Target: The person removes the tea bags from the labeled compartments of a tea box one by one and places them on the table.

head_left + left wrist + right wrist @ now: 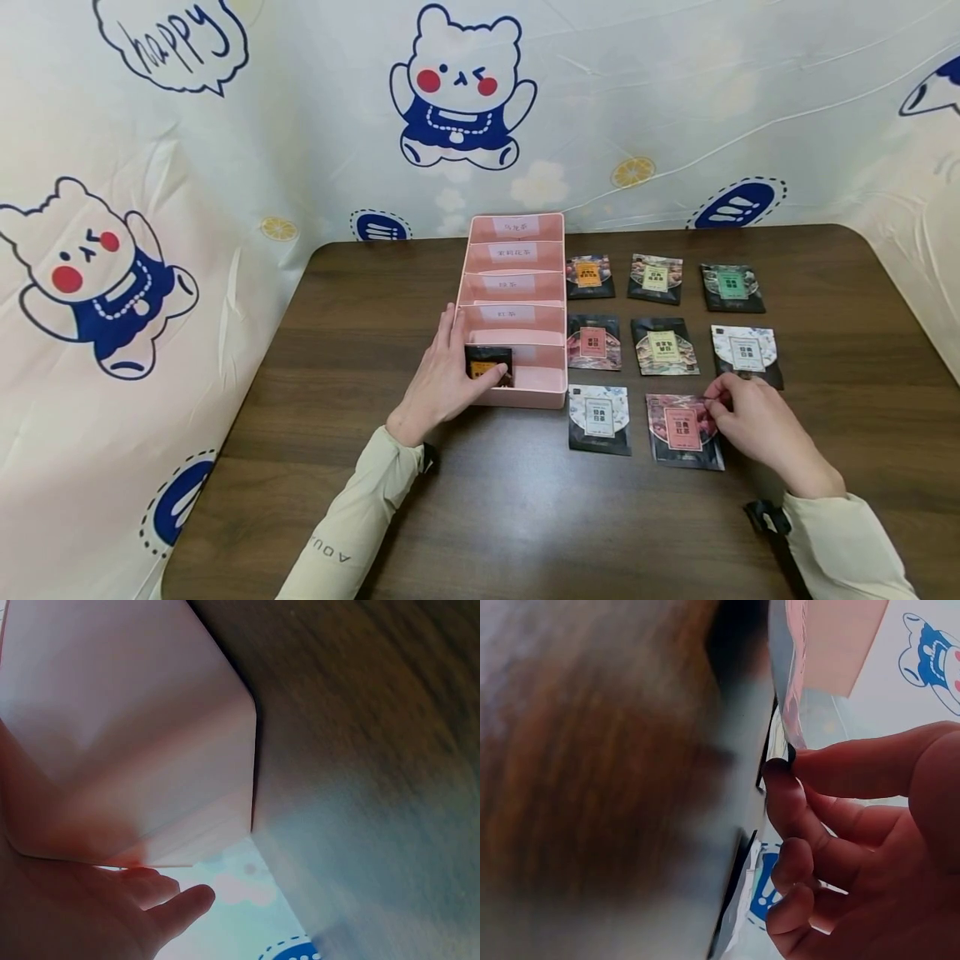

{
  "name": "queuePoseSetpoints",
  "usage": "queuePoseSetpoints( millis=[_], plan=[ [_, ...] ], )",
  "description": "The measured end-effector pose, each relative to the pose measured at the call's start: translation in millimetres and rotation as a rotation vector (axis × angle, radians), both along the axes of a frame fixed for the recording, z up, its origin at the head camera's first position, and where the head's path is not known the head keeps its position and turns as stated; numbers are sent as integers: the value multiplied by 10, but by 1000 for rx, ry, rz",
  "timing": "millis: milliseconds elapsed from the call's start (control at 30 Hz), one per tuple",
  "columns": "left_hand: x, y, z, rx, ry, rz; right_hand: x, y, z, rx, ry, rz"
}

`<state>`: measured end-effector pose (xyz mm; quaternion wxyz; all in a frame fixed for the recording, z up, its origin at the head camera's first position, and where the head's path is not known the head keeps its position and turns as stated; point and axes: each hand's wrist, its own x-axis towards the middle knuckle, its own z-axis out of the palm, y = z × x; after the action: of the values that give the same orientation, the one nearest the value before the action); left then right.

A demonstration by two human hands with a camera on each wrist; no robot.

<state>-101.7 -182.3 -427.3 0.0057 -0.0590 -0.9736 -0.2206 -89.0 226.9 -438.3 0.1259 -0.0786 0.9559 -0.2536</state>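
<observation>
A pink divided box lies on the table, several compartments in a row with white labels on their dividers. My left hand grips its left wall near the front, fingers along the outside and thumb over the front compartment. A black tea packet with an orange label leans in that compartment beside the thumb. My right hand pinches the upper right edge of a red-labelled tea packet between thumb and index finger. In the right wrist view, this packet stands edge-on above the fingertips; the other fingers curl loosely.
Right of the box, more tea packets lie in rows: white ones, a red one, yellow-labelled ones, an orange one and a green one. A printed cloth hangs behind the table.
</observation>
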Motion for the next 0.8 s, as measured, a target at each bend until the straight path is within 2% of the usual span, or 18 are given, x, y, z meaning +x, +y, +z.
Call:
queuePoseSetpoints(
  millis=[233, 533, 800],
  plan=[
    [9, 14, 18, 4, -25, 7, -9, -18, 1, 18, -13, 7],
    [2, 8, 7, 9, -11, 1, -28, -10, -15, 19, 10, 49],
    [3, 3, 3, 7, 0, -1, -42, -15, 10, 17, 79, 52]
  ],
)
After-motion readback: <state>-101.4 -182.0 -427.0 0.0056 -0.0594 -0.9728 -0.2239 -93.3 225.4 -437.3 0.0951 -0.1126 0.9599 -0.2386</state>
